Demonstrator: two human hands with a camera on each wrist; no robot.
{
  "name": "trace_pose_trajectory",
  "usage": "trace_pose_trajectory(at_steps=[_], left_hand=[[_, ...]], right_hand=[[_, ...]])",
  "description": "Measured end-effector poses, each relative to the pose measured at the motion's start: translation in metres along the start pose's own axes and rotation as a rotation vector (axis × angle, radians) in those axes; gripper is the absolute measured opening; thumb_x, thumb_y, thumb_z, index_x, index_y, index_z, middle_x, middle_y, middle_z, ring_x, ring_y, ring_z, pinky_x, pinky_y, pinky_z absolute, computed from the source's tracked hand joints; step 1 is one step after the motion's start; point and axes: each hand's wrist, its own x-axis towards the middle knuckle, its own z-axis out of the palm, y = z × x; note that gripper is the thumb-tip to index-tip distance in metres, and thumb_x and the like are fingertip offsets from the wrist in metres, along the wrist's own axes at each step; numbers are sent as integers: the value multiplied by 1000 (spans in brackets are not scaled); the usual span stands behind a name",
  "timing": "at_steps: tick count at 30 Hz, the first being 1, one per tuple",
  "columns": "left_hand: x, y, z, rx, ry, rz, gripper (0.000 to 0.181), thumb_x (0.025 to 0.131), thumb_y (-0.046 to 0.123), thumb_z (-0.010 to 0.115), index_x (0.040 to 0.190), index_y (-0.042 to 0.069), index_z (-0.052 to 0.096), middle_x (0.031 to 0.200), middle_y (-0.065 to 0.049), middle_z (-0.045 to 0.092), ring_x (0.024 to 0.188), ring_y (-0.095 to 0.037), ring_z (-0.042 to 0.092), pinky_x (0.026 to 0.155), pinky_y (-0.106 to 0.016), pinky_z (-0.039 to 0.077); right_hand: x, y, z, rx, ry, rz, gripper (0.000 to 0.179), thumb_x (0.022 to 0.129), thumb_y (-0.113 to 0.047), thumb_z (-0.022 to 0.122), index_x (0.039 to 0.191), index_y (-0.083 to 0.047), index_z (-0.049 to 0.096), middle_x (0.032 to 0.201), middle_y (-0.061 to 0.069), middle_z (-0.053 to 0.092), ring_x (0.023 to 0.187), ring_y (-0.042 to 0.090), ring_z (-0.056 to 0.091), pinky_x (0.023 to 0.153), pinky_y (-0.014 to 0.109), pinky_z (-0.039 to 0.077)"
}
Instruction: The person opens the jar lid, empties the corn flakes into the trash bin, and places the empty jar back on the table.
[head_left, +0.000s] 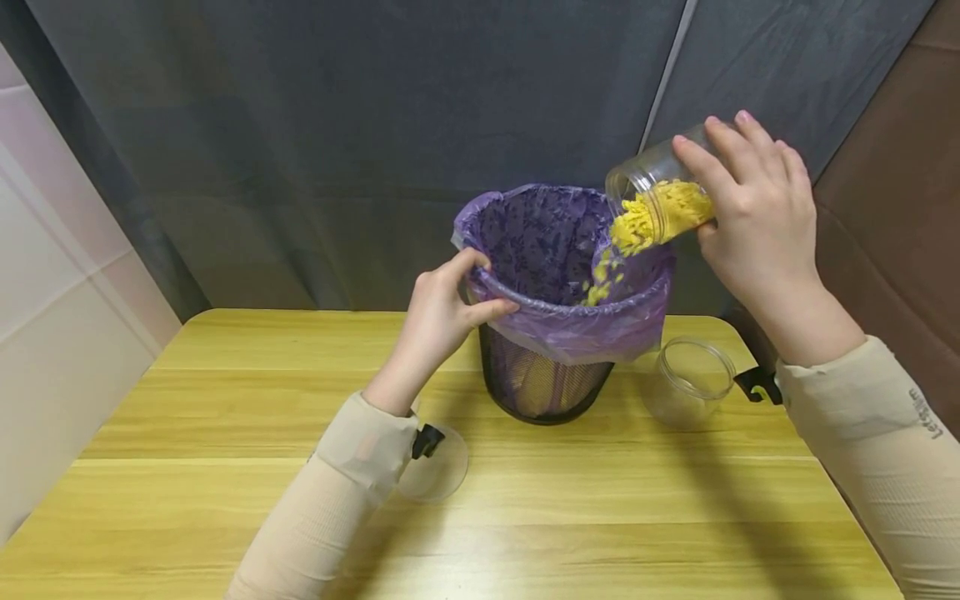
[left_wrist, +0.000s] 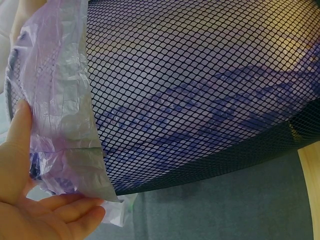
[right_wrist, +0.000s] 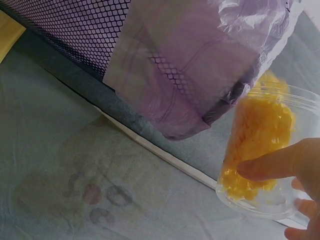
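Observation:
A black mesh wastebasket (head_left: 551,387) lined with a purple plastic bag (head_left: 577,333) stands on the table. My left hand (head_left: 442,312) pinches its rim and the bag on the near left side. Over the right side of the rim, my right hand (head_left: 765,208) grips a clear jar (right_wrist: 285,200), tilted mouth-down to the left. Small yellow pieces (head_left: 663,212) fill much of the jar, and some are falling from its mouth into the bag. In the left wrist view, the left fingers (left_wrist: 75,215) lie along the folded bag edge.
A second clear jar (head_left: 690,379), open at the top, stands right of the wastebasket. A clear round lid (head_left: 438,471) lies on the wooden table (head_left: 600,517) beside my left wrist. A dark grey curtain (head_left: 360,150) hangs behind the table.

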Motion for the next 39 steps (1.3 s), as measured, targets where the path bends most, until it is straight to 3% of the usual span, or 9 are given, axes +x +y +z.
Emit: trace_pose_trajectory(at_steps=[19,30,39], left_hand=[[0,-4,1,-9,0,-2,42,71,30,84,100,13,59,69,-10,55,54,-16,34,52,-33,33],[1,-7,2,-14,1,7,42,71,30,85,99,13,59,72,-11,57,56,-16,35,53,-33,34],[1,-6,1,-11,-1,9,42,71,30,84,99,13,59,72,-11,58,56,-17,35,53,-33,34]], right_hand=[[1,-3,3,-26,23,-34,74,68,19,63,132,-16,55,141,11,47,138,27,30,108,54,21],[0,-5,4,-41,31,-57,70,74,22,48,132,-17,56,142,9,46,138,25,29,109,53,19],[0,-7,5,-48,27,-74,71,75,22,49,132,-19,56,142,9,46,139,24,28,110,52,18]])
